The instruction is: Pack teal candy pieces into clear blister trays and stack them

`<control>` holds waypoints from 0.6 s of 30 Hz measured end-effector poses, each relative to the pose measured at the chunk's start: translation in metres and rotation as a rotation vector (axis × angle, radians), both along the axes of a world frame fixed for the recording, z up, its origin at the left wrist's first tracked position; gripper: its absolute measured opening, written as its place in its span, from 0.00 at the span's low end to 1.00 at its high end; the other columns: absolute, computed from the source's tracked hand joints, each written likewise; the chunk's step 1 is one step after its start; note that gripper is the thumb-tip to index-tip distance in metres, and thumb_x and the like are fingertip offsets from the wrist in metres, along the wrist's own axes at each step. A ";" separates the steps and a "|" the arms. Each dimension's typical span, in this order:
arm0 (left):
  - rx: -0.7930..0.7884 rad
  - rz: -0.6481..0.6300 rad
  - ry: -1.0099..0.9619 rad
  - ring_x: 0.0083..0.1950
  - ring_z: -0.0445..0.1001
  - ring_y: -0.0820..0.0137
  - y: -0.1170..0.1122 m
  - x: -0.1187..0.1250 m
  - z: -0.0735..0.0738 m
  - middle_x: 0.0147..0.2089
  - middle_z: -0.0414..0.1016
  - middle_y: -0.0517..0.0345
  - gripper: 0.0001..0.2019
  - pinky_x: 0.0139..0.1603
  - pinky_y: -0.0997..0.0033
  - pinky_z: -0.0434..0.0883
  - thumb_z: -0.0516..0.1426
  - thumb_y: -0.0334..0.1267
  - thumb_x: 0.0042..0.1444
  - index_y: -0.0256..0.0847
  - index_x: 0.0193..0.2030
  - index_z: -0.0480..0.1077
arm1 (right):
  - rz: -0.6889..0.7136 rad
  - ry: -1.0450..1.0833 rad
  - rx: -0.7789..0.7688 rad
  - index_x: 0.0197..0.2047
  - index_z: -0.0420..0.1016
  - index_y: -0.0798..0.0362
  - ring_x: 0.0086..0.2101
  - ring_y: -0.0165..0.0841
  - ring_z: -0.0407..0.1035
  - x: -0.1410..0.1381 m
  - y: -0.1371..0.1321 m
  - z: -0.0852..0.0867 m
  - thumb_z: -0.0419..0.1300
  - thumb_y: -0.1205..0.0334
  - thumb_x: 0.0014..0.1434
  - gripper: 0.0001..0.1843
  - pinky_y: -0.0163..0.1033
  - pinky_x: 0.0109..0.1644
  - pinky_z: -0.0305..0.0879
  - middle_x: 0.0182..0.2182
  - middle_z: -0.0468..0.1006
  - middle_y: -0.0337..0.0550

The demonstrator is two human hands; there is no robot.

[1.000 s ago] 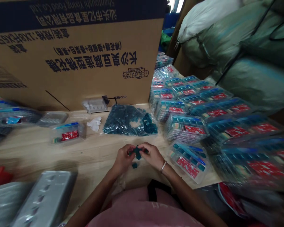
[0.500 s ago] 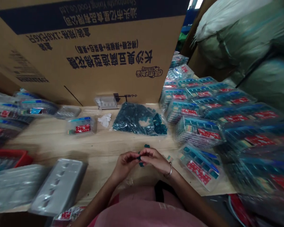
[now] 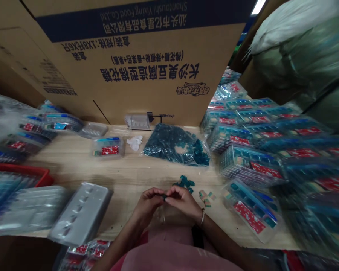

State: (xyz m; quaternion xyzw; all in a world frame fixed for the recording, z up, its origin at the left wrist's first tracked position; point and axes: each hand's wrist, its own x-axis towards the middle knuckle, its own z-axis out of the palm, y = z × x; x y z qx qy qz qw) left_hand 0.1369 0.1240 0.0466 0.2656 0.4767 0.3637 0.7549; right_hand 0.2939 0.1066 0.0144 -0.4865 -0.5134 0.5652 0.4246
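My left hand [image 3: 148,203] and my right hand [image 3: 183,201] meet near the front edge of the wooden table [image 3: 73,165], fingers pinched together on a small teal tile [image 3: 164,196]. A silver bracelet sits on my right wrist. Several loose teal tiles [image 3: 184,182] lie just beyond my hands, and a few pale tiles [image 3: 206,196] lie to the right of them. A clear bag of teal tiles [image 3: 175,145] rests farther back.
A big cardboard box [image 3: 135,56] stands at the back. Stacks of filled clear cases [image 3: 251,131] crowd the right side; one filled case [image 3: 250,210] lies near my right arm. Empty grey trays [image 3: 79,214] and a red basket [image 3: 42,175] are at left. A small case [image 3: 107,146] sits mid-table.
The view has swung left and down. My hands stay together on the teal tile and sit closer to the table's front edge; loose teal tiles now show beyond them.
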 end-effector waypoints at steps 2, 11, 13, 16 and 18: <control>0.033 0.016 -0.009 0.29 0.70 0.75 -0.003 -0.002 -0.002 0.27 0.75 0.61 0.11 0.33 0.77 0.65 0.65 0.27 0.30 0.37 0.25 0.73 | 0.024 -0.085 0.115 0.29 0.69 0.52 0.30 0.30 0.66 -0.003 -0.003 0.003 0.61 0.60 0.49 0.06 0.35 0.34 0.62 0.27 0.72 0.38; 0.641 -0.116 0.500 0.34 0.69 0.68 0.012 -0.006 -0.013 0.30 0.72 0.58 0.04 0.37 0.69 0.66 0.57 0.30 0.43 0.40 0.29 0.70 | 0.094 -0.323 0.365 0.28 0.65 0.52 0.28 0.28 0.64 0.006 0.016 0.017 0.55 0.71 0.51 0.05 0.32 0.33 0.61 0.26 0.68 0.36; 0.886 -0.127 0.780 0.37 0.69 0.65 0.023 -0.007 -0.017 0.32 0.72 0.55 0.07 0.41 0.65 0.65 0.53 0.28 0.46 0.40 0.29 0.71 | 0.104 -0.509 0.421 0.28 0.66 0.53 0.29 0.28 0.64 0.010 0.031 0.019 0.54 0.74 0.51 0.07 0.32 0.34 0.60 0.27 0.67 0.36; 1.059 -0.198 0.990 0.36 0.68 0.64 0.033 -0.011 -0.021 0.31 0.72 0.53 0.09 0.40 0.63 0.65 0.50 0.26 0.48 0.40 0.30 0.70 | 0.183 -0.736 0.515 0.29 0.67 0.53 0.32 0.29 0.64 0.013 0.046 0.027 0.54 0.76 0.52 0.08 0.33 0.37 0.59 0.30 0.68 0.39; 1.112 -0.221 1.042 0.36 0.68 0.64 0.034 -0.014 -0.023 0.31 0.73 0.53 0.09 0.39 0.64 0.65 0.50 0.26 0.49 0.40 0.31 0.70 | 0.194 -0.811 0.520 0.30 0.68 0.52 0.34 0.30 0.65 0.014 0.046 0.033 0.54 0.76 0.54 0.09 0.33 0.38 0.59 0.30 0.69 0.39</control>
